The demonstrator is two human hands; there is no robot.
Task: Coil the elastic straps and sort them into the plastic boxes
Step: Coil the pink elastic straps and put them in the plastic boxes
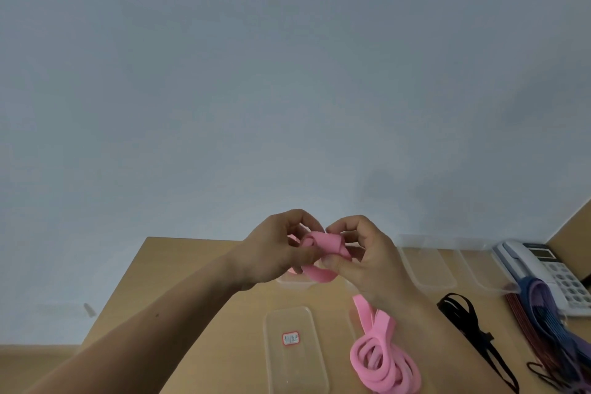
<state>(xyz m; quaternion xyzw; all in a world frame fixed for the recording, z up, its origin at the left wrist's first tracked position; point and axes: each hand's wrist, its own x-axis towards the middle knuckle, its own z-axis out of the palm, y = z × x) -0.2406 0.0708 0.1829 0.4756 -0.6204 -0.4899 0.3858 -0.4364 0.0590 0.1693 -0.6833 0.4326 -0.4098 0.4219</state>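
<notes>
Over on the left, the left hand (pixel 275 254) is raised above the counter (pixel 192 265), fingers curled in and pinching one side of a small roll of pink strap (pixel 323 245). Below it, near on the counter, lies a clear labelled box (pixel 295 371) with a red-edged sticker (whether it is a box or its lid, I cannot tell). Back to the roll: it is only a few turns thick, so the winding looks barely under way.

The right hand (pixel 367 265) is tight against the left, thumb and fingertips clamped on the other side of the same roll. So the hands are together, both gripping one coil in the air. The job now, I'd say, is for one hand to pin the core while the other lays each turn flat on the last, with no twist and no stretch, or the elastic will spring open on release.

The tail drops from behind the right hand into loose pink loops (pixel 383 365) near on the counter. That heap could snag, so feed it slowly and let it unroll. Keep the coil small enough to fit a box.

Further right, two clear boxes (pixel 428 269) wait at the far edge. Then come a black strap (pixel 470 323), blue and purple straps (pixel 540 313), and a telephone (pixel 553 269), all apart from the hands.
</notes>
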